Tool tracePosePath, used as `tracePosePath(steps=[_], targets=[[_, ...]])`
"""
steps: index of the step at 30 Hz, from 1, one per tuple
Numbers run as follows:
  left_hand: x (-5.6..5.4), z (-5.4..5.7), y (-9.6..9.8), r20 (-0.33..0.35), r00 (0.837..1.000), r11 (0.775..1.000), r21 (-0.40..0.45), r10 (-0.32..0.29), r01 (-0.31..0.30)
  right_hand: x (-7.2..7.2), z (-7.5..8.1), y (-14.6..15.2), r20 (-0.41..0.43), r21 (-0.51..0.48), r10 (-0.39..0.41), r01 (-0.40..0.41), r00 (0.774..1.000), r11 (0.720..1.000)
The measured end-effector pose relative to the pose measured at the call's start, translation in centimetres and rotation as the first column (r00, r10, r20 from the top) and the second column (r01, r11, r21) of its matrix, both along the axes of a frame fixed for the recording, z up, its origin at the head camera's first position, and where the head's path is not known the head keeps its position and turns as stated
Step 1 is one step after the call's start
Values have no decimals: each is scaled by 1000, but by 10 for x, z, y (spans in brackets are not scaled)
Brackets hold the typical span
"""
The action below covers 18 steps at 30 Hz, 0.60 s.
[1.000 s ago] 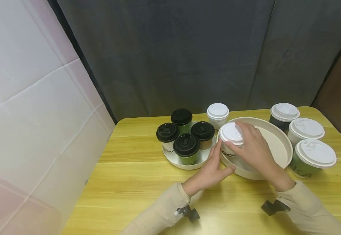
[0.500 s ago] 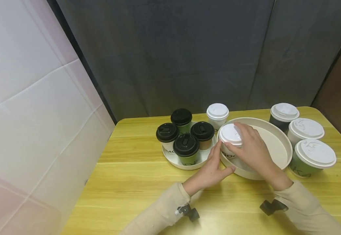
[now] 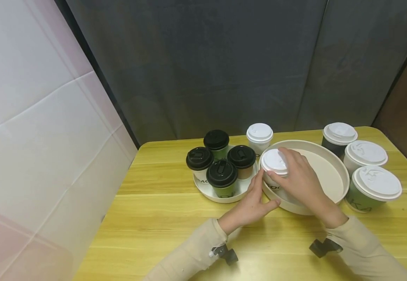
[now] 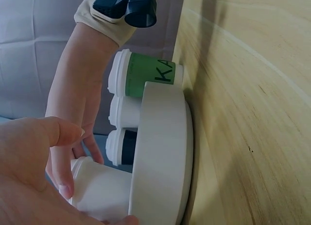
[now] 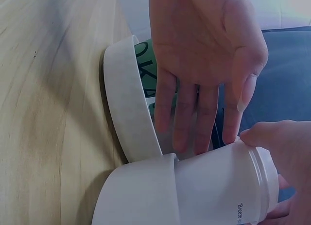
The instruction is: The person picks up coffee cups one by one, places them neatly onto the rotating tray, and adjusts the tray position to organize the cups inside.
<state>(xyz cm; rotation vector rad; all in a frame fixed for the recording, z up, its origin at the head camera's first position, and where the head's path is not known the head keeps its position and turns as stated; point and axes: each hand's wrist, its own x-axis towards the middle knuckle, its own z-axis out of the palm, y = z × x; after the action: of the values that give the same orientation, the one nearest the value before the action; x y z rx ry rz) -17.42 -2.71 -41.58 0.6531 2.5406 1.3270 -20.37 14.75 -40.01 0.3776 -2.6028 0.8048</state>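
- Since it looks like paper, the cup (image 3: 271, 168) should be light and soft-walled; its lid (image 3: 273, 158) seems the stiffer hold;
- cup right of the frame's centre, inside the tray's (image 3: 331, 168) left edge; right hand's (image 3: 299, 179) grip clamped around the lid end; left hand (image 3: 247, 207) beside it, fingers apart;
- wooden table (image 3: 154, 230) below; dark curtain (image 3: 207, 70) across the top.

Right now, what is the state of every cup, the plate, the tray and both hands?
Tray: lying flat
Plate: flat, loaded
Black-lidded cups: upright on plate
Held cup: lidded, lower end inside tray
Other cups: lidded, upright, outside tray
Left hand: outstretched beside held cup; touching unclear
Right hand: gripping held cup
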Motion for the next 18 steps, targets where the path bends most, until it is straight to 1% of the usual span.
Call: tracePosePath(steps=[9, 18], targets=[[1, -1, -2, 12, 1000, 1000, 5, 1, -1, 0, 3, -2, 35, 24, 3, -4, 999, 1000], [2, -1, -3, 8, 1000, 1000, 12, -3, 3, 1, 1, -4, 25, 22, 8, -8, 1000, 1000]])
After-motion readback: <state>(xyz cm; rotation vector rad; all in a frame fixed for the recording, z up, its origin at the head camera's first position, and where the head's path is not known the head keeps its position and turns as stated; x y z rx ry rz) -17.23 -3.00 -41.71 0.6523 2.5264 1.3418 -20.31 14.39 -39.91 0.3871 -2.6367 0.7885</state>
